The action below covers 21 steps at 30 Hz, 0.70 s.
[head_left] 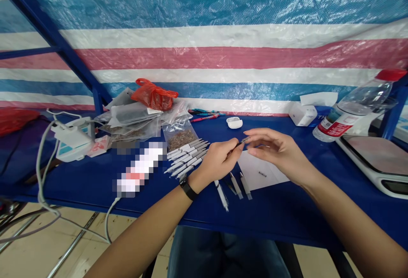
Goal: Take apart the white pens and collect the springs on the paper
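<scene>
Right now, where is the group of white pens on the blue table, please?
In the head view, the white pens lie fanned out on the blue table, just left of the person's left hand and below a clear bag of brown bits.

A striped blue, pink and white tarpaulin (204, 35) hangs behind the blue worktop (95, 188). Along the worktop's back sit a knotted red plastic bag (153, 95), a white earbud case (234, 122), a tissue box (302, 114) and a red-capped plastic water bottle (357, 112), with a flat scale (376, 161) below the bottle. A white power strip (72, 140) trails a white cable (41, 176) over the left edge.
</scene>
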### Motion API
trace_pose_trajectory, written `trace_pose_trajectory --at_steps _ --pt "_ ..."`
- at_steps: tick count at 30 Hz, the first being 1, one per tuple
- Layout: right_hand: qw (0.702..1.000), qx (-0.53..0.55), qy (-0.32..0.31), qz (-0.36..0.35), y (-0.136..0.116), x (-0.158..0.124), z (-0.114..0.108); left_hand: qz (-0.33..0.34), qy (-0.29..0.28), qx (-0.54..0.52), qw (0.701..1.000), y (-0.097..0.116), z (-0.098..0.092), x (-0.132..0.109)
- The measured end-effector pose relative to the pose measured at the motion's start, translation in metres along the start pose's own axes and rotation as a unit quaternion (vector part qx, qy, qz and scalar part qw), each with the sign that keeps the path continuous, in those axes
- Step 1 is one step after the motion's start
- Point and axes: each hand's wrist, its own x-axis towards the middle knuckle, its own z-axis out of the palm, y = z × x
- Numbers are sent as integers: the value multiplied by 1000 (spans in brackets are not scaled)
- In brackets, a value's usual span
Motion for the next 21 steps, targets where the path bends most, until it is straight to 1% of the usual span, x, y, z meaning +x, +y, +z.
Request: trace_pose_trajectory --at_steps 2,3,5,7,9,12,18,21 --pt "995 -69 -58 33 -2 -1 -7 -9 14 1 1000 -1 -3 1" --pt "988 -111 -97 55 -2 -2 -8 -13 18 2 1000 -1 -4 1" --pt "963 -192 -167 94 0 -6 -7 -16 21 7 1000 -1 -5 1" --pt "940 -254 -198 112 4 -10 -1 -10 13 21 1000 -1 -5 0" --pt "926 -295 -205 114 6 -12 6 -1 3 35 999 0 -5 0" --pt "914 -329 -204 120 4 -14 15 5 1 40 999 0 -4 -1" --pt "903 -352 -176 173 -3 -15 32 6 8 19 1000 1 -4 -1" --pt "908 -330 -175 190 -5 -16 36 1 -1 31 1000 1 -4 -1"
